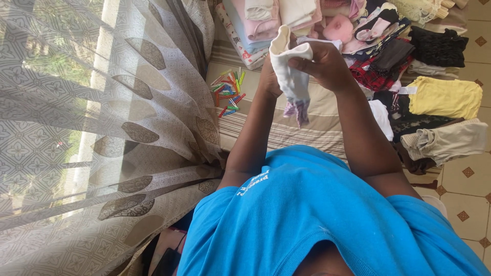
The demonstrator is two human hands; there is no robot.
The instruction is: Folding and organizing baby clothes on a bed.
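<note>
Striped bed (307,130) is mostly stacked with folded clothes (276,20) at its far edge; both hands, left hand (269,76) and right hand (327,64), are gripping a white sock (289,69), loose garments (445,140) waiting.

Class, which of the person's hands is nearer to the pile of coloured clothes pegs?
Left. The left hand sits just right of the pegs, holding the white cloth; the right hand is beyond it.
</note>
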